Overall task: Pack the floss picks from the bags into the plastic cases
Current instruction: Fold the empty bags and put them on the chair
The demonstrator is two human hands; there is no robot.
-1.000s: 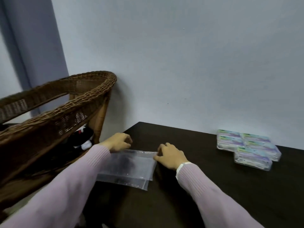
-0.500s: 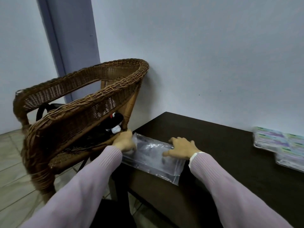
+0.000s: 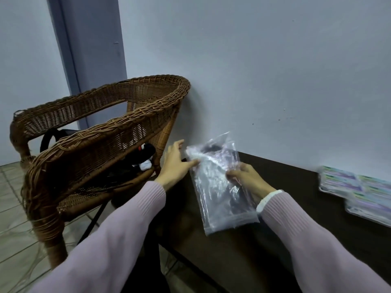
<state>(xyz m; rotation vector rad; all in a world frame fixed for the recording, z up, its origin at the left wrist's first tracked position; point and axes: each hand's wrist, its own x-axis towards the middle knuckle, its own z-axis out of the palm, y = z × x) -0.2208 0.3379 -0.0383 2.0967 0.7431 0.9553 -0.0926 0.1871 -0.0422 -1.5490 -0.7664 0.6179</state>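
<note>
A clear plastic zip bag (image 3: 215,199) is lifted off the dark table (image 3: 285,240) and stands nearly upright, its mouth up. Dark contents show faintly through it; I cannot make out single floss picks. My right hand (image 3: 247,178) grips the bag's right edge, fingers curled round it. My left hand (image 3: 174,163) is at the bag's upper left corner with fingers spread, only the thumb touching the top strip. Several flat plastic cases (image 3: 359,191) with green and purple labels lie together at the table's right edge of view.
A brown wicker chair (image 3: 101,136) stands left of the table, close to my left hand, with dark items and something white on its seat. A pale wall runs behind the table. Tiled floor shows at the lower left.
The bag lay flat on the table under both hands; now it is raised and turned upright. My right hand has closed on its edge, and my left hand has opened beside its top.
</note>
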